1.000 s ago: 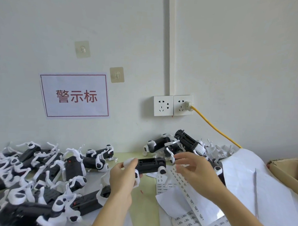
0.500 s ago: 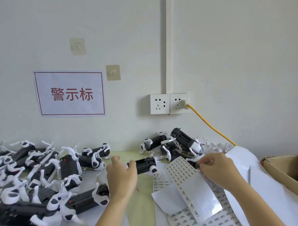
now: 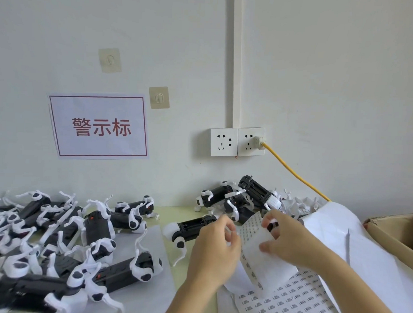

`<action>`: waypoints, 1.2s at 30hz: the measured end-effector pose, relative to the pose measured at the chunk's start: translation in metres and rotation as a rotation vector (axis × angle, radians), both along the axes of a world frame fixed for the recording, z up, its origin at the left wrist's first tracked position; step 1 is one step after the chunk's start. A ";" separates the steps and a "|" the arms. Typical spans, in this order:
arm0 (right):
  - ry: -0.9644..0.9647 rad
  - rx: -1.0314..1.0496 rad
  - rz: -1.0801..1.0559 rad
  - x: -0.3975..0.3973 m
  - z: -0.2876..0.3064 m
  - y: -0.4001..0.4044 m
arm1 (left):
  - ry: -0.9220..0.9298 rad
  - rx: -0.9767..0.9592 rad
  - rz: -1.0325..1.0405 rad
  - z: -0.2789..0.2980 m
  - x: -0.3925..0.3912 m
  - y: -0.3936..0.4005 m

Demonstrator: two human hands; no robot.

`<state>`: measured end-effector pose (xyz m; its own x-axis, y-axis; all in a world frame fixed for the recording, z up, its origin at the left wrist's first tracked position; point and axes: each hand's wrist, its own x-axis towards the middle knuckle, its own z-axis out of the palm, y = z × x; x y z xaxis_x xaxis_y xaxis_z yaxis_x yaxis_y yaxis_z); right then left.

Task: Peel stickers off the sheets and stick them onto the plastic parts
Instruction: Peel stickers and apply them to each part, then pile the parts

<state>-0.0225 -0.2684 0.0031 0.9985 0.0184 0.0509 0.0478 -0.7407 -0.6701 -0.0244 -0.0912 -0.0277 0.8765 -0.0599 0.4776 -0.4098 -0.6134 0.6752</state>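
Both hands are up on a curled sticker sheet (image 3: 256, 242): right hand (image 3: 289, 241) pinches its top edge, left hand (image 3: 215, 248) has fingers curled at its left edge. A black-and-white plastic part (image 3: 189, 228) lies on the surface just left of them.

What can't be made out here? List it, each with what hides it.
- Sticker print: head view, the text on the sticker sheet is too small to read.
- Left hand: seen from the back, so its grip on anything cannot be told.
- Black plastic part: its right end is hidden behind that hand.
- Cardboard box: cut off by the right edge, contents unseen.
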 end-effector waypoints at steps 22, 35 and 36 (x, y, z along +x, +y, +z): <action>-0.282 0.753 -0.140 0.000 0.008 0.016 | 0.263 -0.819 -0.168 0.014 0.000 -0.002; -0.140 0.740 0.008 -0.009 0.006 0.043 | 0.310 -0.932 -0.141 0.016 0.001 0.000; -0.140 0.748 0.002 -0.008 0.007 0.042 | 0.324 -0.974 -0.135 0.017 0.002 0.001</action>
